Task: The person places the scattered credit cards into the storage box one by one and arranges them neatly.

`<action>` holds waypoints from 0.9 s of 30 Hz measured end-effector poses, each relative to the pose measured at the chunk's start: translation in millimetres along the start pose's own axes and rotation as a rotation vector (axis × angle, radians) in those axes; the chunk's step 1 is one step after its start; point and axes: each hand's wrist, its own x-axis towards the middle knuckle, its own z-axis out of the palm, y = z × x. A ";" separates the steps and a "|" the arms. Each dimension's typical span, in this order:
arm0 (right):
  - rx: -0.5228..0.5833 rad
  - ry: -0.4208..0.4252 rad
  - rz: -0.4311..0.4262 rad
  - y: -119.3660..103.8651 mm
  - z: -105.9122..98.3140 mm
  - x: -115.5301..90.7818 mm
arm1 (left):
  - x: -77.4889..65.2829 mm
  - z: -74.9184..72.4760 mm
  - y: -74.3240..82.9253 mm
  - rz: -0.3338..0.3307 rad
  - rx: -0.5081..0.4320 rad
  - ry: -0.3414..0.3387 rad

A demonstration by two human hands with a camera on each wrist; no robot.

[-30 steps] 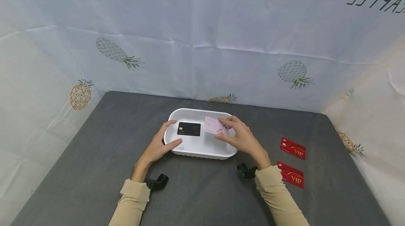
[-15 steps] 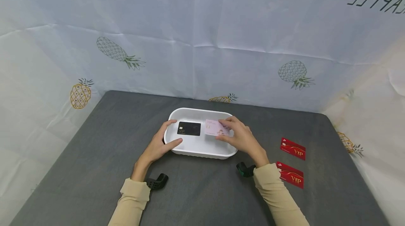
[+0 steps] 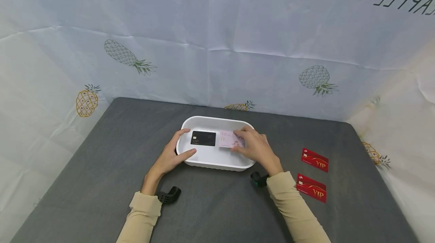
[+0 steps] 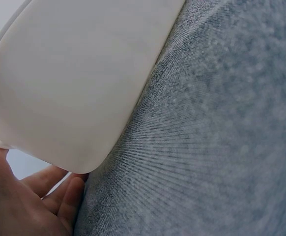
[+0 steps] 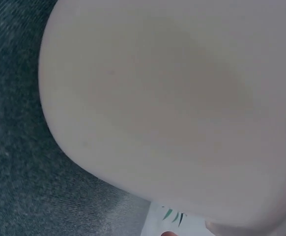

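Observation:
A white plastic tray (image 3: 214, 166) with rounded corners sits on the grey table. My left hand (image 3: 170, 155) grips its left end, thumb and index finger over the rim. In the left wrist view, the other fingers of that hand (image 4: 32, 204) curl by the tray's outer wall (image 4: 74, 83). Inside the tray, a black VIP card (image 3: 203, 138) lies flat on the left. To its right, my right hand (image 3: 257, 145) pinches a pink VIP card (image 3: 226, 139) by its right edge, low over the tray floor. Whether the pink card touches the floor I cannot tell.
Two red VIP cards (image 3: 315, 160) (image 3: 313, 187) lie flat on the table, right of the tray and near the right sleeve. A pale curtain with pineapple prints (image 3: 316, 78) hangs behind the table's far edge. A black wrist camera (image 3: 169, 195) sits on the left wrist.
My right hand has shifted slightly left and down into the tray, taking the pink card with it. The left hand and the tray stay in place.

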 end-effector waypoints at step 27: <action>-0.124 -0.055 0.061 -4.5 12.4 7.7 | -0.1 -1.1 0.9 0.004 0.002 -0.008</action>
